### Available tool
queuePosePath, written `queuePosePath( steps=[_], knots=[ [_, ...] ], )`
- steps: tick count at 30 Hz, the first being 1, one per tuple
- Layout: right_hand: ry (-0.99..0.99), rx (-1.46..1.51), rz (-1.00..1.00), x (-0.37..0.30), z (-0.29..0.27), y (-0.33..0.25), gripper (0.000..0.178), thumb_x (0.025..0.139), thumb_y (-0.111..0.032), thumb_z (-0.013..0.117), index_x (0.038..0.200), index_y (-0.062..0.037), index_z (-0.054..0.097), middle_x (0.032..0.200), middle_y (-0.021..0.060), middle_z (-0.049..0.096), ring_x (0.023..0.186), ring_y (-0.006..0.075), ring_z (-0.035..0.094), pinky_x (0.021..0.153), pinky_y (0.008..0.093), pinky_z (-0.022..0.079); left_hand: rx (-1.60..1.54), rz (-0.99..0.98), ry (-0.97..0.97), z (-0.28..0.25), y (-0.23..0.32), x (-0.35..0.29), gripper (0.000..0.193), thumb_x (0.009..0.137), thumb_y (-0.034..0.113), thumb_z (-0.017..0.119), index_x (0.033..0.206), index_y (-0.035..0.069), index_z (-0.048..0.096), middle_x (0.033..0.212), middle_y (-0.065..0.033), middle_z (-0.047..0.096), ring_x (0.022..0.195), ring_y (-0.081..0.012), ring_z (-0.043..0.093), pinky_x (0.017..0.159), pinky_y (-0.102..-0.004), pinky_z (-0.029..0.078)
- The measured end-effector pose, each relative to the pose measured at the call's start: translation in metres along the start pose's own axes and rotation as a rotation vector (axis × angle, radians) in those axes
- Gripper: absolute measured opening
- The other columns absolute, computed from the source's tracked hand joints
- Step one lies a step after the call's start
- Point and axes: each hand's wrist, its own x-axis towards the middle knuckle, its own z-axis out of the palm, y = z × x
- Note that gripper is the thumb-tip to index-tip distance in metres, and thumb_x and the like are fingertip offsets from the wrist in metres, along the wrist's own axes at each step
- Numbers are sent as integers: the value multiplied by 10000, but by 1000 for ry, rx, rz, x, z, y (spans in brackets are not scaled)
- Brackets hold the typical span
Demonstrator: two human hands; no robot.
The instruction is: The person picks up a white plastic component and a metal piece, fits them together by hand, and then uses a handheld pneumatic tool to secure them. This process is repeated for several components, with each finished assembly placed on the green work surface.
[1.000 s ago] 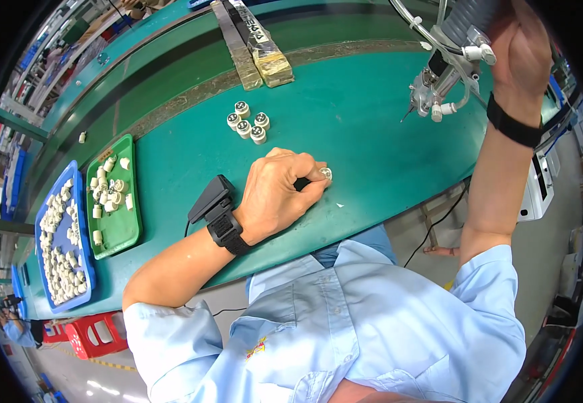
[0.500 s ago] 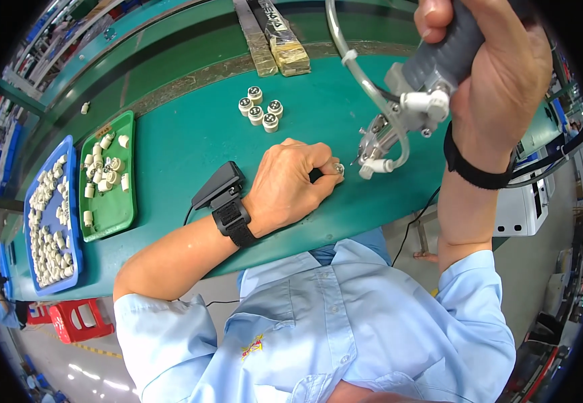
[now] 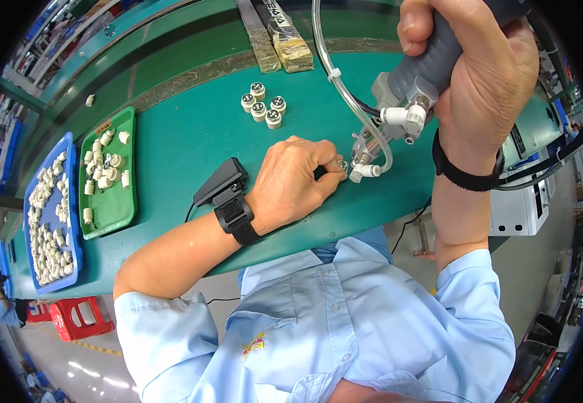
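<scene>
My left hand [image 3: 295, 176] rests on the green bench top with its fingers closed on a small white cylindrical part [image 3: 343, 165]. Only the end of that part shows beyond the fingertips. My right hand [image 3: 496, 87] is wrapped round the grey grip of a power screwdriver [image 3: 420, 70] with a metal nose, white fittings and a clear hose. The tool's nose is right beside the held part; whether the two touch, I cannot tell. Several similar white parts with dark end faces [image 3: 258, 111] stand grouped beyond my left hand.
At the left lie a green tray [image 3: 130, 195] and a blue tray [image 3: 76, 258], both holding white parts. Two long wrapped bars [image 3: 296, 59] lie at the far edge. A black device [image 3: 223, 180] is by my left wrist. A red stool [image 3: 70, 321] stands on the floor.
My right hand has brought the screwdriver left and a little down, so its nose is now beside the part in my left hand. The left hand stays nearly in place.
</scene>
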Motion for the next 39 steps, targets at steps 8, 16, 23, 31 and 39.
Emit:
queuePosePath(
  steps=[8,16,23,31,39],
  knots=[
    [-14,16,12,0,-2,-3,202,819,-116,688,916,47,619,592,57,583,455,102,526,437,224,426,-7,18,-8,1,3,2,93,737,52,698,728,25,609,784,-117,702,716,-331,643,697,-401,491],
    [-134,123,-84,7,-5,22,145,816,-89,689,860,30,621,595,55,590,460,93,524,440,225,422,-42,5,2,2,-2,0,74,728,43,692,741,24,621,780,-121,701,709,-330,644,699,-396,492],
    [-420,806,-270,21,0,50,136,824,-83,690,864,27,622,592,44,585,463,93,525,442,222,423,-30,-15,7,2,1,0,65,729,35,687,734,22,624,782,-129,701,710,-333,643,701,-400,496],
    [-29,-7,-274,24,-20,-10,229,848,-165,693,957,22,615,603,36,583,465,90,527,439,215,431,-8,52,9,2,-1,-2,177,745,48,715,843,24,570,860,-145,707,759,-343,645,689,-417,500],
    [-9,-5,-150,9,-4,-8,238,844,-170,694,954,27,620,603,43,586,459,92,521,436,216,430,-40,-27,-2,3,0,-3,409,736,29,737,1029,49,451,920,-150,711,818,-361,647,723,-423,494]
  ],
)
